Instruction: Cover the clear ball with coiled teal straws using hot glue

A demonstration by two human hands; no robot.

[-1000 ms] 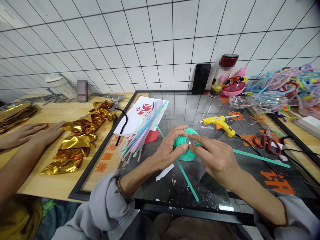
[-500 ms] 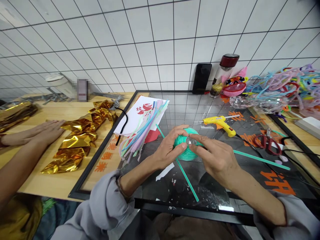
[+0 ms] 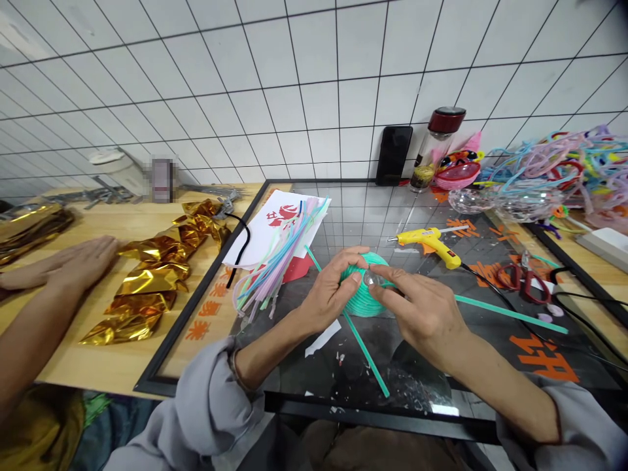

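I am losing the left side of the green coil (image 3: 366, 306) under the left fingers (image 3: 343, 261) and its right side under the right fingers (image 3: 400, 280). Those right tips are also covering part of the clear piece (image 3: 371, 279), and behind them the green strip (image 3: 510, 314) is disappearing. Well left of the fingers, pixelation is blurring an upright object (image 3: 163, 180); the edge is cutting off a co-worker's arm (image 3: 39, 333) and a gold foil stack (image 3: 34, 232). Far right, it is cropping a pipe-cleaner tangle (image 3: 554, 170) and a white box (image 3: 606, 247).
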